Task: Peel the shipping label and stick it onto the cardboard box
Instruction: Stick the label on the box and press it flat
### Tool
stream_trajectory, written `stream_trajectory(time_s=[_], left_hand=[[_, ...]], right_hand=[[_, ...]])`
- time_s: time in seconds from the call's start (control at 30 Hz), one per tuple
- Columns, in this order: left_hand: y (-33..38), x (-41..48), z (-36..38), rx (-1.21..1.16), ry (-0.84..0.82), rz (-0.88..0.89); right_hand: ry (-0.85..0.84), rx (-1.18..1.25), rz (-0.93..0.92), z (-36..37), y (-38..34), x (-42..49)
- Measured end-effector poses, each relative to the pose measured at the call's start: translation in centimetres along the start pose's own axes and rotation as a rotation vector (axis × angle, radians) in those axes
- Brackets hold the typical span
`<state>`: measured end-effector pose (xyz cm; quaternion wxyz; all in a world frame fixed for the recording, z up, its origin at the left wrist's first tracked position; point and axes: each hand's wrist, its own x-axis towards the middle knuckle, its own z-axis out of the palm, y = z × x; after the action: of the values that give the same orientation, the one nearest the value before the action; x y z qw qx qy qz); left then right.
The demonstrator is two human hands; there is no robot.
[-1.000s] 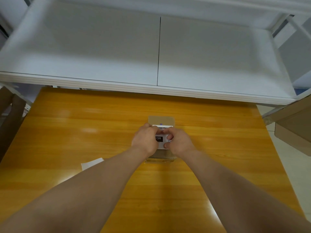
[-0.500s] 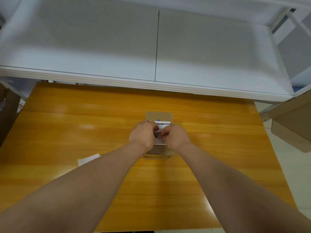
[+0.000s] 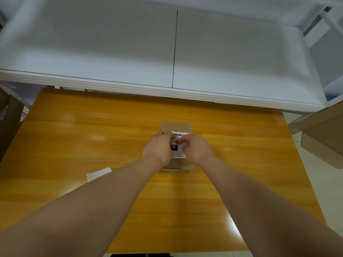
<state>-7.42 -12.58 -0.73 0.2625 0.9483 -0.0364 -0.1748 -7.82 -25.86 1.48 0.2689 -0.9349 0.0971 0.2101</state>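
Head view: two hands (image 3: 177, 147) press one label (image 3: 178, 150) onto one box (image 3: 176, 126).

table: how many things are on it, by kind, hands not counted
box: 1
label on top of the box: 1
white paper lying left of the box: 1
total: 3
Both hands, left and right, rest on the label.
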Motion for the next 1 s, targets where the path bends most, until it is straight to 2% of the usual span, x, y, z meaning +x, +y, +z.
stream_trajectory(time_s=[0.2, 0.63, 1.0], left_hand=[[0.0, 0.6, -0.2, -0.023, 0.026, -0.007], [0.2, 0.9, -0.3, 0.053, 0.055, 0.014], [0.5, 0.1, -0.7, 0.138, 0.034, 0.021]], right_hand=[[-0.030, -0.060, -0.036, -0.3, -0.4, 0.2], [0.027, -0.258, -0.175, 0.8, -0.1, 0.4], [-0.002, -0.292, -0.162, 0.9, -0.4, 0.4]])
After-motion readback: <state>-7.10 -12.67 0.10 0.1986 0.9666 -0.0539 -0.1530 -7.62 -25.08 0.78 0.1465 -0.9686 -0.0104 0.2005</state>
